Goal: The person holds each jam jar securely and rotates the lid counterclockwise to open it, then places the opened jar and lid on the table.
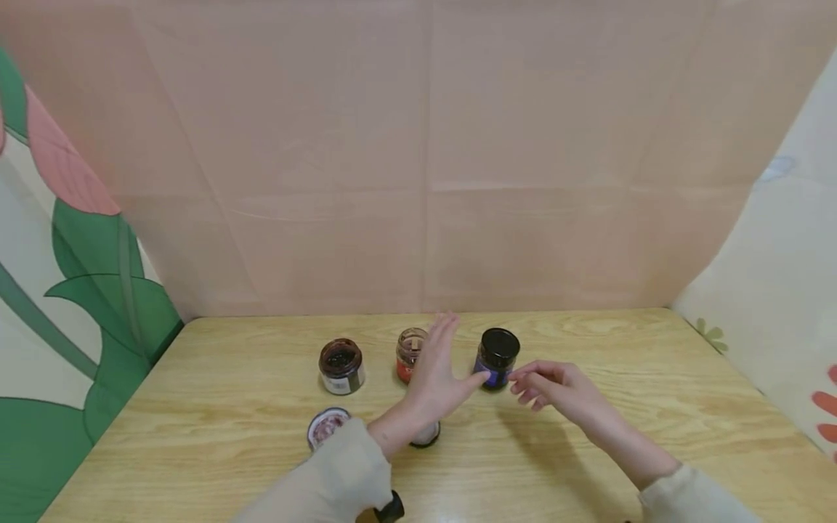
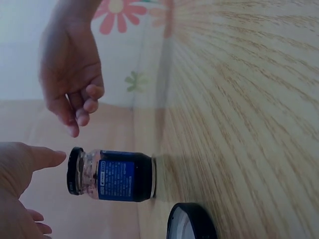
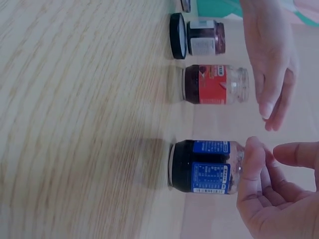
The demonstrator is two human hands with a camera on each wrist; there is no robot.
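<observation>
A jar with a blue label and a black lid (image 1: 498, 356) stands upright on the table. My left hand (image 1: 437, 381) is just left of it, fingers extended and thumb pointing toward the lid; in the left wrist view a small gap shows between thumb and lid (image 2: 75, 171). On the other side is my right hand (image 1: 556, 388), its fingers loosely bent near the jar (image 3: 209, 167), holding nothing. Behind the left hand stands an open jar with a red label (image 1: 405, 370), partly hidden in the head view.
Farther left stands an open dark jar with a white label (image 1: 341, 367). A stained lid (image 1: 323, 427) lies in front of it, partly behind my left sleeve. Another lid (image 1: 426, 436) lies below my left hand. A pinkish cloth (image 1: 418, 160) hangs behind the wooden table (image 1: 654, 378).
</observation>
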